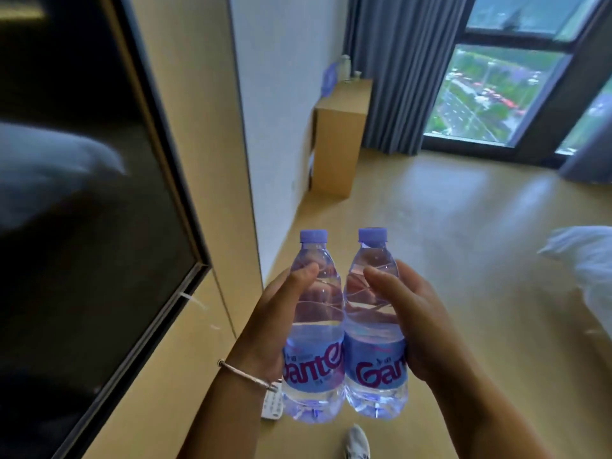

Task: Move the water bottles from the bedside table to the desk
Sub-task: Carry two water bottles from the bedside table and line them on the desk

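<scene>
Hands (275, 313) grip clear ribbed bottles (313, 326).

I see open floor (447, 226) ahead for passing. A dark screen (82, 226) juts out on my left, a wooden cabinet (337, 140) stands against the far wall, bedding (586, 260) intrudes at right.

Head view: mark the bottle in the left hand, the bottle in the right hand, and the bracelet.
Left bottle (313, 326), head view: on its clear body above the label.
Right bottle (374, 346), head view: on the top of its blue label.
Bracelet (243, 372), head view: on the silver band across the left wrist.
</scene>
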